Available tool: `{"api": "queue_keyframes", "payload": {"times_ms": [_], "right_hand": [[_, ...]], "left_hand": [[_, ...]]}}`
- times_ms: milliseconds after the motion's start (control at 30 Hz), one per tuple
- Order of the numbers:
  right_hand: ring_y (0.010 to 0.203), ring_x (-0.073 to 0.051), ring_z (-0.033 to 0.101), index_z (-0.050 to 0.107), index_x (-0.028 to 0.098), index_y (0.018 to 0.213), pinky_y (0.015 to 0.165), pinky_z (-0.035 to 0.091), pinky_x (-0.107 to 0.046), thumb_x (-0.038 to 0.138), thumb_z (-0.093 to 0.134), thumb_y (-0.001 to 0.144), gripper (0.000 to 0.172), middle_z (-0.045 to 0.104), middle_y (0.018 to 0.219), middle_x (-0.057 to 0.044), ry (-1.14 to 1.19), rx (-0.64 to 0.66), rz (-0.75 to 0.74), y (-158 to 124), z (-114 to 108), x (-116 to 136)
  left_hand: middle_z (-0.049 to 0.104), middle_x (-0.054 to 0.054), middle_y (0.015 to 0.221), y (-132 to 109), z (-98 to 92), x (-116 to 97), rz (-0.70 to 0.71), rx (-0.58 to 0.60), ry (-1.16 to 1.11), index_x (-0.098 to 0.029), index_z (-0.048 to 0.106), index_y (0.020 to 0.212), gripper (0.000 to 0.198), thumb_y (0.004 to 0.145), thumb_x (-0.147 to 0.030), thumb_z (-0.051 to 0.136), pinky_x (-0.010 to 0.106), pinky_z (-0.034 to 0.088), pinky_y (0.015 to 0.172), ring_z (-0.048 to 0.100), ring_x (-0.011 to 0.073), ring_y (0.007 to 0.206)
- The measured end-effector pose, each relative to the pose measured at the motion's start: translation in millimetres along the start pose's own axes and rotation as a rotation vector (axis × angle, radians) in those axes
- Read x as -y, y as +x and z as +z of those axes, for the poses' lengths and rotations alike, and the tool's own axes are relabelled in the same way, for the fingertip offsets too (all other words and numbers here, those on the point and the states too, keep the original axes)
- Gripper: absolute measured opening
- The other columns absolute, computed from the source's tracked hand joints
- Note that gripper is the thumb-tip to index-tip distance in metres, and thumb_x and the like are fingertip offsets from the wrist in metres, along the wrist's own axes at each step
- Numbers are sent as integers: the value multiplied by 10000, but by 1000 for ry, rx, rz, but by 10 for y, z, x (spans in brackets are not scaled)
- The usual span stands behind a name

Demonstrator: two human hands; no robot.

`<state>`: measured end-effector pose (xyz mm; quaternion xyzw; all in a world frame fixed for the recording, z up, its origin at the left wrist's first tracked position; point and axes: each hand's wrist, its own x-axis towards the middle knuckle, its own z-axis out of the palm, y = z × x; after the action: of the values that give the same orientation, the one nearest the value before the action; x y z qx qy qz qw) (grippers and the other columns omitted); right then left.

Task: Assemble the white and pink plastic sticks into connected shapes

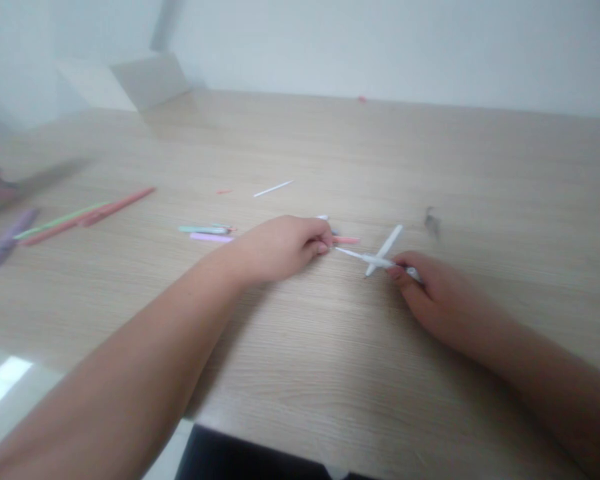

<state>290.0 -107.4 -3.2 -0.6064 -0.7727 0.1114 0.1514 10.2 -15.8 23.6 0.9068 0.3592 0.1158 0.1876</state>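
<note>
My right hand point(425, 280) grips a white pen barrel point(379, 261) between thumb and fingers. From the barrel's left end a thin white refill point(349, 252) sticks out toward my left hand point(297, 247). My left thumb and fingers are pinched together close to the refill's tip; what they hold is too small to make out. A second white pen part point(393, 239) lies crosswise behind the barrel. Just beyond my left fingertips rests a coral-pink pen piece point(347, 239), partly hidden by the hand.
Left of my left wrist lie a teal pen part point(195, 229) and a purple one point(210, 237). Farther back are a thin white stick point(273, 189) and a small orange piece point(225, 192). Red pens point(87, 217), a blurred dark item point(433, 222) and a white box point(150, 80) are also on the table.
</note>
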Motion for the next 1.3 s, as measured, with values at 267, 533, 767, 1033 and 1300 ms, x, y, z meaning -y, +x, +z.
{"api": "queue_keyframes", "payload": {"times_ms": [267, 533, 767, 1033, 1300], "right_hand": [[814, -273, 704, 702, 221, 1074, 698, 505, -388, 408, 428, 1059, 332, 772, 943, -104, 26, -9, -5, -1, 7, -20], [835, -255, 703, 680, 235, 1084, 698, 489, -368, 396, 419, 1067, 307, 763, 957, -85, 0, 15, -11, 2, 12, -23], [847, -255, 687, 672, 240, 1096, 721, 486, -383, 405, 403, 1074, 316, 755, 964, -79, 28, 65, 16, -2, -22, 3], [819, -248, 691, 684, 231, 1084, 682, 474, -362, 394, 408, 1066, 320, 758, 938, -78, 13, 51, 2, 16, -19, 13], [836, -249, 700, 691, 246, 1087, 704, 486, -365, 406, 414, 1066, 321, 766, 960, -63, 14, 64, -3, 16, -13, 27]], "left_hand": [[775, 24, 1094, 1, 3, 2, 16, -1, -7, -241, 713, 1056, 232, 986, -296, 499, 316, 498, 852, 697, 214, 998], [776, 18, 1057, 8, 7, -1, 10, 8, 23, -252, 719, 1066, 235, 987, -305, 504, 306, 480, 805, 691, 209, 950], [775, 10, 1040, 0, 2, -10, 31, 9, 47, -266, 722, 1080, 238, 989, -311, 507, 300, 467, 785, 689, 207, 928], [776, 25, 1040, -1, -5, -37, 21, 13, 66, -250, 728, 1099, 255, 993, -316, 506, 299, 466, 775, 695, 209, 918], [781, 22, 1099, -5, 31, -75, 60, 13, 25, -249, 719, 1090, 233, 997, -301, 512, 320, 491, 834, 700, 217, 976]]}}
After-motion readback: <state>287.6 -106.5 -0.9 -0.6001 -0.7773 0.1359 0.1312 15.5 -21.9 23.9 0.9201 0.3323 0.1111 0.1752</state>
